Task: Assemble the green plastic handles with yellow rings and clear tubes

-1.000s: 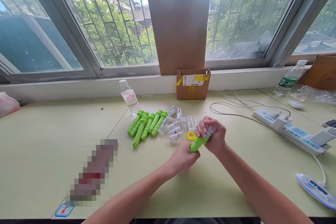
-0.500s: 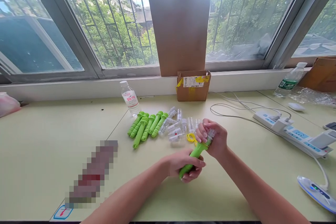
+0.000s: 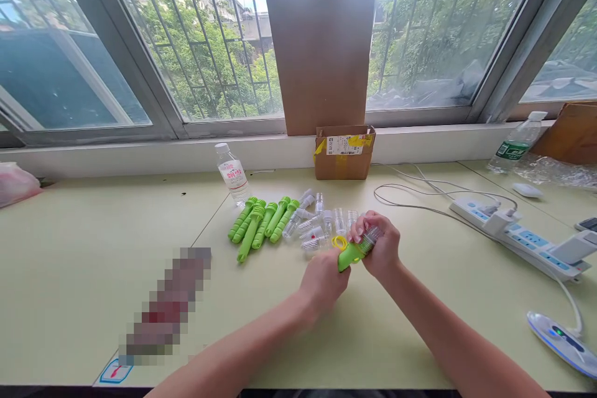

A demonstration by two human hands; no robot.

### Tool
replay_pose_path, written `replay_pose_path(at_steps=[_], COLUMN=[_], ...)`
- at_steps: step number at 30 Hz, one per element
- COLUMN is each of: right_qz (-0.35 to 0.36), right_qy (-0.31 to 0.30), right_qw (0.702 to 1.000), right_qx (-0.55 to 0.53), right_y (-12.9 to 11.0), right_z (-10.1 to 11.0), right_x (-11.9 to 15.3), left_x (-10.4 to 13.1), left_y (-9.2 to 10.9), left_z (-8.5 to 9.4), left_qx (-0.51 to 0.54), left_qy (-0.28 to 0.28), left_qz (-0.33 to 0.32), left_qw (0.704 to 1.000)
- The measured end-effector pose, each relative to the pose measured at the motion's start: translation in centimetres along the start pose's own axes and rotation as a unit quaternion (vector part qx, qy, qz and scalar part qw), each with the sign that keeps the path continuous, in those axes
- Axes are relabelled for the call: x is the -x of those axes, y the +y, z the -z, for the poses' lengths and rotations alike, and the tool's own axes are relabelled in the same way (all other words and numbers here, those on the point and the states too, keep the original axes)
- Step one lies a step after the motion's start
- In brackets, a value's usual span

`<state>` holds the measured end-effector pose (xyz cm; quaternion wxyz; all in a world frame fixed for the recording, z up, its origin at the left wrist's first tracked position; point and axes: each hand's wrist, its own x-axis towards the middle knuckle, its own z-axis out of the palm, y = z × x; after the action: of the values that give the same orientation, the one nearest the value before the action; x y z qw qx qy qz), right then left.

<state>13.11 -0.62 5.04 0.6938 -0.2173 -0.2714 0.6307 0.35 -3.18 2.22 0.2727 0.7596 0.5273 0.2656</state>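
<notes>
- Presently, left hand [image 3: 325, 280] curled into a closed fist round a green grip [image 3: 349, 256]; its lower end is lost in the palm.
- Right hand [image 3: 381, 245] closed round a clear tube [image 3: 373, 236], fingers bent over the joint. Both pieces meet end to end, tilted, right of centre in the frame, above the counter [image 3: 373, 348].
- Technique, my judgement: keep the two pieces on one line; a slant could bind the joint.
- Likely best to hold close to the joint, with the left hand firm and the right hand turning evenly, pressing lightly on the clear plastic.
- Whether the joint is fully seated: cannot tell, fingers cover much of it.
- Count, green: six spare grips [image 3: 263, 227] lying at centre frame, plus the one held.
- Count, clear: at least seven spare tubes [image 3: 339, 221] in the cluster right of them; overlap prevents an exact figure.
- Yellow rings [image 3: 339, 242], beside the tubes: number unclear, partly behind the hands.
- Bottles: two, one left of centre [image 3: 233, 177], one upper right [image 3: 513, 148].
- Small carton [image 3: 342, 165], upper centre: one.
</notes>
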Motion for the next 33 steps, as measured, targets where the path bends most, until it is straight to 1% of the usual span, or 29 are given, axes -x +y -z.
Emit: replay_pose_path(at_steps=[1, 2, 3, 4, 5, 6, 8, 9, 10, 11, 12, 13, 14, 16, 17, 19, 21, 22, 23, 24, 25, 26, 27, 28, 29, 30, 31, 32, 33], right_qz=[0.001, -0.001, -0.006, -0.014, -0.024, -0.035, -0.059, -0.073, -0.087, -0.100, -0.112, -0.119, -0.120, -0.106, -0.097, -0.079, -0.051, -0.028, -0.003, 0.022, 0.041, 0.051, 0.052, 0.047, 0.037, 0.024, 0.010, -0.005, -0.017], right_qy=[0.007, 0.005, -0.004, -0.020, -0.040, -0.062, -0.106, -0.125, -0.143, -0.158, -0.170, -0.178, -0.181, -0.176, -0.172, -0.165, -0.148, -0.128, -0.102, -0.072, -0.043, -0.020, -0.006, -0.002, -0.008, -0.021, -0.041, -0.065, -0.089], right_qw=[1.000, 1.000, 1.000, 1.000, 0.999, 0.997, 0.992, 0.989, 0.985, 0.982, 0.979, 0.976, 0.976, 0.978, 0.980, 0.983, 0.988, 0.991, 0.995, 0.997, 0.998, 0.999, 0.999, 0.999, 0.999, 0.999, 0.999, 0.998, 0.996], right_qx=[0.004, 0.005, 0.005, 0.003, -0.001, -0.007, -0.021, -0.027, -0.031, -0.032, -0.030, -0.027, -0.024, -0.023, -0.024, -0.021, -0.011, -0.008, -0.006, -0.006, -0.004, 0.001, 0.006, 0.010, 0.013, 0.012, 0.007, 0.000, -0.008], right_y=[0.1, 0.1, 0.0, -0.2, -0.4, -0.6, -1.1, -1.3, -1.4, -1.5, -1.6, -1.6, -1.6, -1.5, -1.5, -1.4, -1.2, -1.0, -0.8, -0.6, -0.4, -0.2, 0.0, 0.0, 0.0, -0.1, -0.3, -0.6, -0.9], right_z=[0.0, 0.0, 0.0, -0.1, -0.1, -0.3, -0.5, -0.7, -0.8, -0.8, -0.8, -0.8, -0.7, -0.5, -0.5, -0.5, -0.7, -0.8, -0.9, -1.0, -1.0, -1.0, -1.0, -1.0, -1.0, -1.0, -1.0, -1.2, -1.4], right_x=[0.0, 0.0, 0.0, 0.1, 0.2, 0.3, 0.6, 0.8, 0.8, 0.9, 0.9, 0.8, 0.7, 0.5, 0.4, 0.3, 0.5, 0.6, 0.7, 0.8, 0.9, 0.9, 0.9, 0.9, 0.9, 0.9, 0.9, 1.1, 1.2], left_x=[-0.2, -0.3, -0.5, -0.6, -0.7, -0.7, -0.4, -0.2, 0.0, 0.2, 0.5, 0.7, 0.9, 1.0, 1.1, 1.0, 0.7, 0.5, 0.3, 0.1, -0.1, -0.3, -0.5, -0.7, -0.8, -0.9, -0.9, -0.8, -0.7], left_y=[-0.2, -0.3, -0.4, -0.5, -0.5, -0.5, -0.2, 0.0, 0.2, 0.5, 0.7, 0.9, 1.2, 1.4, 1.4, 1.4, 1.1, 0.9, 0.6, 0.4, 0.1, -0.1, -0.3, -0.4, -0.4, -0.4, -0.4, -0.3, -0.2], left_z=[0.2, 0.6, 1.1, 1.5, 2.0, 2.4, 2.8, 2.8, 2.7, 2.6, 2.3, 2.1, 1.9, 1.5, 1.3, 1.0, 0.6, 0.4, 0.3, 0.2, 0.2, 0.3, 0.5, 0.9, 1.3, 1.9, 2.5, 3.0, 3.4], left_qx=[0.018, 0.050, 0.097, 0.154, 0.214, 0.270, 0.371, 0.406, 0.429, 0.433, 0.427, 0.421, 0.404, 0.354, 0.324, 0.263, 0.181, 0.123, 0.053, 0.000, -0.033, -0.042, -0.030, -0.002, 0.045, 0.108, 0.175, 0.242, 0.308], left_qy=[-0.022, -0.060, -0.106, -0.173, -0.249, -0.322, -0.431, -0.472, -0.500, -0.515, -0.505, -0.468, -0.425, -0.349, -0.318, -0.255, -0.164, -0.105, -0.046, -0.004, 0.021, 0.022, 0.001, -0.036, -0.084, -0.143, -0.220, -0.307, -0.377], left_qz=[-0.010, -0.022, -0.029, -0.013, 0.022, 0.054, 0.097, 0.111, 0.123, 0.138, 0.149, 0.155, 0.158, 0.156, 0.148, 0.113, 0.057, 0.029, 0.005, -0.015, -0.021, -0.025, -0.030, -0.032, -0.048, -0.053, -0.035, 0.002, 0.036], left_qw=[1.000, 0.997, 0.989, 0.973, 0.944, 0.906, 0.817, 0.775, 0.742, 0.727, 0.735, 0.761, 0.794, 0.854, 0.879, 0.924, 0.968, 0.986, 0.998, 1.000, 0.999, 0.999, 0.999, 0.999, 0.994, 0.982, 0.959, 0.921, 0.873])
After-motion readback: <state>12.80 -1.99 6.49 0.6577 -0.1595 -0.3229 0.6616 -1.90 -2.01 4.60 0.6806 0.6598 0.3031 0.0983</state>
